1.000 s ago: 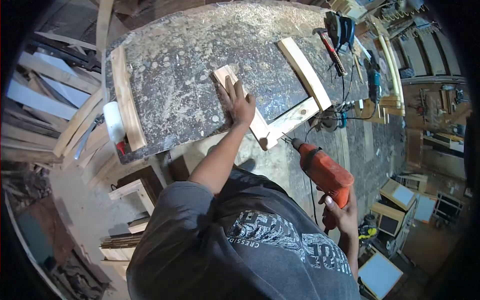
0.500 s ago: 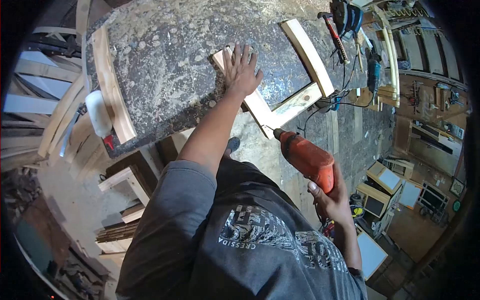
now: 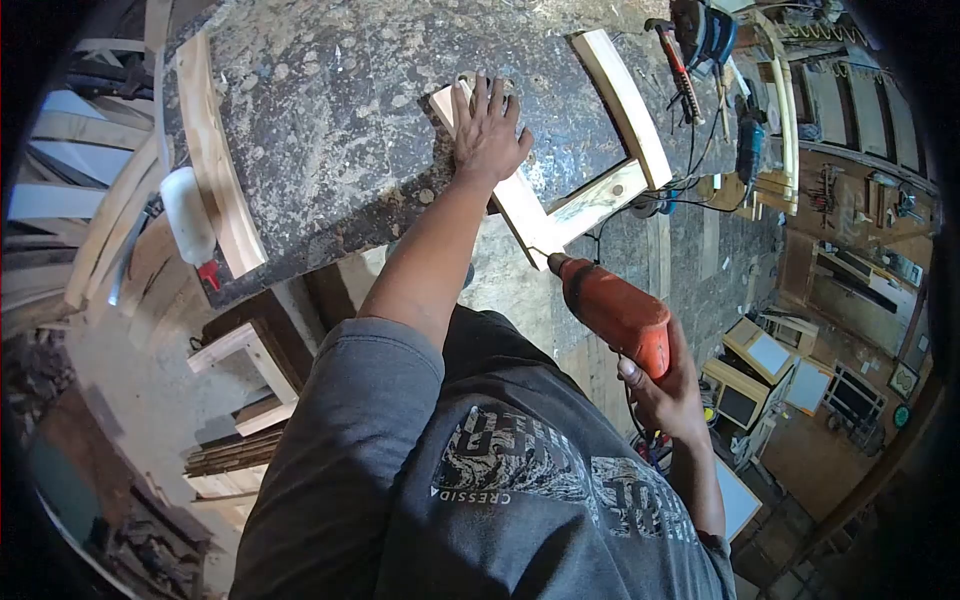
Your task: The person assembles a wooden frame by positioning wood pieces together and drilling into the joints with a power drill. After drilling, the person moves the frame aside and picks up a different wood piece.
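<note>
Drill bit is at the frame corner overhanging the bench's near edge, your right hand clenched on its grip, left hand flat on the rail; hole underway, depth unclear

A woodworking shop — the sawdust-strewn counter shows it, with power tools and a hammer at its far end, timber offcuts stacked beside it.
</note>
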A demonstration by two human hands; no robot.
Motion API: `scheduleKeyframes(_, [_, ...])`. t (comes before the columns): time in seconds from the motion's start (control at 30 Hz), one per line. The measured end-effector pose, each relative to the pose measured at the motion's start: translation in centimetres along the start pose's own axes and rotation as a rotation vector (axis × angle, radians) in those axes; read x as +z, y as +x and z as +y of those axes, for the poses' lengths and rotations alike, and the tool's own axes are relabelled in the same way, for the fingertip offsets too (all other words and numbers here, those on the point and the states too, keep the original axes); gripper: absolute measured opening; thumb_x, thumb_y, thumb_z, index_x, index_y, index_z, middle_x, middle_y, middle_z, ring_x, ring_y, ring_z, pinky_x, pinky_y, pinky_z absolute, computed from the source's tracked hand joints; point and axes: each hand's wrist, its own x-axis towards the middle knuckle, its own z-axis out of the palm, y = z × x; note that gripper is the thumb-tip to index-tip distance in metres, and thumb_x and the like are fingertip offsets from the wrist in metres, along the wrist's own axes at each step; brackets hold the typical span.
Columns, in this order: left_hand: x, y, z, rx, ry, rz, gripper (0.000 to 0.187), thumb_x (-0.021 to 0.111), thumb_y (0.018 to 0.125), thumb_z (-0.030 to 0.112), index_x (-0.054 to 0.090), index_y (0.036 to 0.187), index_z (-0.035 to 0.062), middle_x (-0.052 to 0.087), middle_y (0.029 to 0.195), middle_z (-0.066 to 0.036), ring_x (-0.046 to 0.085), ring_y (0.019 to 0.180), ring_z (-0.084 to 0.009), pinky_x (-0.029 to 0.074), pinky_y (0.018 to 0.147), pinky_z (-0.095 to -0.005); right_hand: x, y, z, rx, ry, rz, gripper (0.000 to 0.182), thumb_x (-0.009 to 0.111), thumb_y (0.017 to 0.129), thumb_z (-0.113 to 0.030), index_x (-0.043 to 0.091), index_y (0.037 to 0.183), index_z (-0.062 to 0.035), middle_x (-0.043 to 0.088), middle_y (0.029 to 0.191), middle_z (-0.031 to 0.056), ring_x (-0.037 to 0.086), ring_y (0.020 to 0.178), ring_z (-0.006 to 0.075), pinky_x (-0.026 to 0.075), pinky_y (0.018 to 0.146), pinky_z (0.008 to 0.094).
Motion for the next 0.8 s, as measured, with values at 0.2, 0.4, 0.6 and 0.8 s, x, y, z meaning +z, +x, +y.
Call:
scheduleKeyframes(0.2, [0.2, 0.0, 0.0, -0.006, 0.025, 0.012, 0.063, 0.053, 0.097, 0.051, 0.058, 0.144, 0.0095, 0.036, 0.164, -0.014, 0.016, 0.157, -0.0366, 0.001, 0.125, -0.0651, 0.2, 0.7, -0.6, 0.016, -0.022, 0.008, 0.081, 0.079, 0.093, -0.021, 0.032, 0.155, 0.0006, 0.058, 0.141, 0.0187, 0.055, 0.132, 0.0254, 0.043, 0.110, 0.0404])
scheduleKeyframes(0.4, [0.2, 0.1, 0.0, -0.015, 0.040, -0.004, 0.062, 0.052, 0.098, 0.052, 0.059, 0.142, 0.0093, 0.037, 0.163, -0.014, 0.019, 0.156, -0.0359, 0.001, 0.125, -0.0650, -0.1, 2.5, -1.9, -0.098, -0.382, -0.002, 0.082, 0.082, 0.089, -0.023, 0.035, 0.152, 0.0009, 0.065, 0.131, 0.0229, 0.063, 0.124, 0.0287, 0.048, 0.104, 0.0420])
scheduleKeyframes(0.6, [0.9, 0.0, 0.0, -0.016, 0.058, 0.027, 0.062, 0.050, 0.098, 0.051, 0.058, 0.143, 0.0091, 0.039, 0.162, -0.014, 0.021, 0.156, -0.0360, 0.003, 0.125, -0.0654, -0.3, 3.2, -1.7, -0.093, -0.300, -0.029, 0.080, 0.082, 0.089, -0.023, 0.037, 0.151, -0.0011, 0.066, 0.129, 0.0224, 0.064, 0.122, 0.0286, 0.049, 0.103, 0.0411])
scheduleKeyframes(0.8, [0.8, -0.1, 0.0, -0.011, 0.040, 0.038, 0.061, 0.051, 0.098, 0.050, 0.060, 0.141, 0.0089, 0.040, 0.161, -0.014, 0.022, 0.155, -0.0361, 0.005, 0.125, -0.0655, -0.2, 3.5, -1.5, -0.076, -0.329, -0.031, 0.079, 0.082, 0.089, -0.022, 0.037, 0.150, -0.0011, 0.065, 0.130, 0.0215, 0.064, 0.121, 0.0276, 0.048, 0.104, 0.0405])
